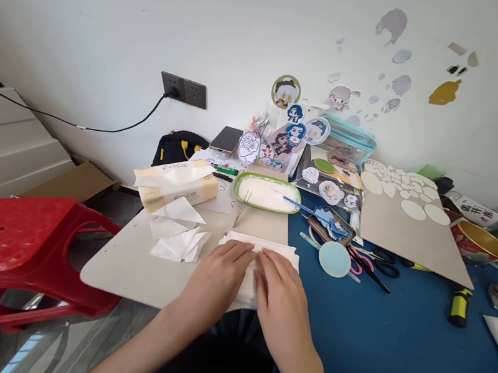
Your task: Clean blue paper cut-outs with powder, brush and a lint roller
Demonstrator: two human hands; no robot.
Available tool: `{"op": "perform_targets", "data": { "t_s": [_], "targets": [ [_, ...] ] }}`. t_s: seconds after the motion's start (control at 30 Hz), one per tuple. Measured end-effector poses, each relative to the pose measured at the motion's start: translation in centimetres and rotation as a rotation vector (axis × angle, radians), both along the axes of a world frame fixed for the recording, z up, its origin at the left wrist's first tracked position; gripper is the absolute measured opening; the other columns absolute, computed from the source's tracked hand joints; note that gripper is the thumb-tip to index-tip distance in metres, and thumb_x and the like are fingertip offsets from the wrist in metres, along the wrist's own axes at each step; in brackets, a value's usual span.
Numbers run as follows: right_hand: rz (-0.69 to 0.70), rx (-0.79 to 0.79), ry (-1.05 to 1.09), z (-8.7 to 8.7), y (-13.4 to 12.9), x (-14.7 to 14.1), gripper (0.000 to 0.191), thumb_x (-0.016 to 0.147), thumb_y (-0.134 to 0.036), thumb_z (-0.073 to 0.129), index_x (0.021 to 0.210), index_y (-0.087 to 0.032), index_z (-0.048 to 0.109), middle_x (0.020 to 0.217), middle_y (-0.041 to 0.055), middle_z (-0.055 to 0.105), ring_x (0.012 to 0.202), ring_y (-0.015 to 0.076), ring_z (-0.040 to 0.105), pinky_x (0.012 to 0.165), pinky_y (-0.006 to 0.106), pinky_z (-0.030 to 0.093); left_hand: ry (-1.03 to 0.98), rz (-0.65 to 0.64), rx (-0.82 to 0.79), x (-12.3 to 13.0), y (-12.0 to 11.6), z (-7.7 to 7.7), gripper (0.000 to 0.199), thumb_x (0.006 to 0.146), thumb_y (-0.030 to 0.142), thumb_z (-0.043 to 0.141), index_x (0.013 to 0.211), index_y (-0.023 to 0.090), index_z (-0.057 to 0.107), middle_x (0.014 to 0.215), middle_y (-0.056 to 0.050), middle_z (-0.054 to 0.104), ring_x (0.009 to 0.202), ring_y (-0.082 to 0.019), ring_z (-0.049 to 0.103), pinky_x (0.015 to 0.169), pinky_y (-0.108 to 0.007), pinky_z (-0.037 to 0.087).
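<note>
Both my left hand (221,270) and my right hand (280,289) lie palm down on a stack of white sheets (246,296) at the table's front edge. Their fingers are extended on the top sheet, with the fingertips close together near the middle. Just behind the stack, tweezers (241,209) rest near a green-rimmed dish (269,193) of white material. A blue brush (297,204) leans over the dish's right side. Crumpled tissues (178,241) and a tissue pack (178,186) are to the left of my hands.
At the left stands a red stool (23,239). Scissors (381,261), a round pale-blue piece (334,259) and a cardboard sheet (408,224) lie on the blue surface (375,345). Behind are stickers, a phone (227,139) and a wall socket (183,90).
</note>
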State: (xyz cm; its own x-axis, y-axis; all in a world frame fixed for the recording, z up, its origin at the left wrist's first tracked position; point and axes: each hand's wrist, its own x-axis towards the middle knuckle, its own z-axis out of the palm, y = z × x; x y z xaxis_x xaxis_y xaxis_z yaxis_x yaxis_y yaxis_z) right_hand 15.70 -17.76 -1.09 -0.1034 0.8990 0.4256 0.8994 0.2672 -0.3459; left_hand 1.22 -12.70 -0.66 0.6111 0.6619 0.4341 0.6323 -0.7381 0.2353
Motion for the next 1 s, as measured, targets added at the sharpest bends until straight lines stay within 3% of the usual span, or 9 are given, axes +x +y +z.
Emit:
{"op": "perform_targets", "data": {
  "t_s": [0.17, 0.4, 0.7, 1.0],
  "targets": [
    [-0.070, -0.030, -0.088, -1.0, 0.3, -0.1, 0.037, 0.095, -0.020, 0.038, 0.125, -0.010, 0.057, 0.129, 0.0113, 0.059, 0.118, 0.0262, 0.053, 0.094, 0.041, 0.047, -0.051, 0.080, 0.006, -0.2, -0.3, -1.1, 0.027, 0.086, 0.003, 0.046, 0.104, 0.010, 0.064, 0.112, -0.012, 0.067, 0.104, -0.025, 0.060, 0.090, -0.041, 0.053],
    [-0.162, -0.021, -0.151, -1.8, -0.8, -0.2, 0.040, 0.096, -0.023, 0.037, 0.132, -0.012, 0.051, 0.136, 0.0104, 0.053, 0.126, 0.0251, 0.044, 0.103, 0.041, 0.035, -0.025, 0.189, -0.050, -0.4, -0.6, -1.0, 0.022, 0.089, 0.010, 0.042, 0.100, 0.013, 0.061, 0.116, -0.012, 0.064, 0.108, -0.026, 0.059, 0.088, -0.042, 0.050],
    [-0.217, -0.105, -0.101, -0.9, 0.0, -0.1, 0.039, 0.091, -0.023, 0.039, 0.127, -0.017, 0.052, 0.133, 0.0098, 0.055, 0.118, 0.0245, 0.049, 0.088, 0.043, 0.034, 0.100, 0.302, -0.055, -0.2, -0.7, -0.9, 0.033, 0.090, 0.017, 0.041, 0.118, 0.013, 0.056, 0.122, -0.012, 0.062, 0.112, -0.028, 0.055, 0.092, -0.045, 0.043],
    [-0.239, -0.095, -0.050, -0.7, 0.5, -0.2, 0.035, 0.085, -0.022, 0.045, 0.117, -0.018, 0.056, 0.128, 0.0116, 0.058, 0.116, 0.0265, 0.048, 0.089, 0.044, 0.031, 0.179, 0.360, -0.066, -0.2, -1.0, -0.1, 0.035, 0.088, 0.020, 0.041, 0.120, 0.014, 0.055, 0.125, -0.013, 0.059, 0.111, -0.028, 0.055, 0.090, -0.045, 0.043]
  ]
}}
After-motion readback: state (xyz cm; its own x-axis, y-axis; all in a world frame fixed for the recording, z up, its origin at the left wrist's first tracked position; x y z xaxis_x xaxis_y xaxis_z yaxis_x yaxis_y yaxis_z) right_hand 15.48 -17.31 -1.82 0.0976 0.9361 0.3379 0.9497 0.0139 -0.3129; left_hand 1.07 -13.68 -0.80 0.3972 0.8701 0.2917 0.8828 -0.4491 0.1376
